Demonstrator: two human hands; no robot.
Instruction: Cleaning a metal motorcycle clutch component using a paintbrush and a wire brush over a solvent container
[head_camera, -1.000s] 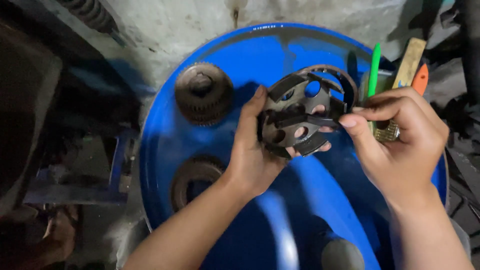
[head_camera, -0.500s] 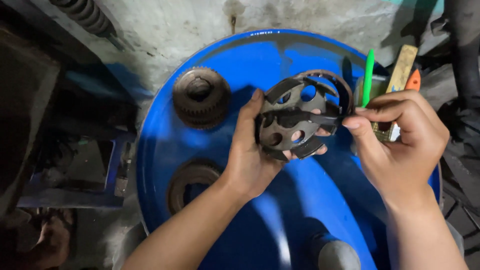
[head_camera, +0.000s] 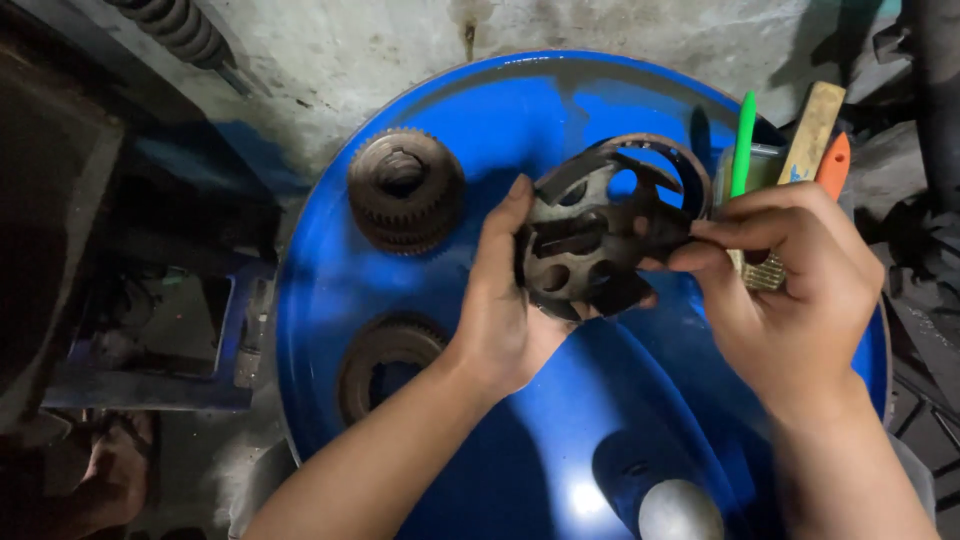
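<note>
My left hand grips a dark, rusty metal plate with round holes and curved arms, held upright over the blue drum top. My right hand pinches the plate's right edge between thumb and forefinger, and a small brush-like tool shows behind its fingers. A thin metal ring lies on the drum just behind the plate.
A stacked toothed gear sits on the drum at upper left, and a flat gear ring lies lower left. Green, wooden and orange tool handles stick up at the right. A round grey cap sits near the drum's front edge. A coil spring lies at top left.
Both hands and the plate have stayed nearly in place. The plate has turned slightly in my grip.
</note>
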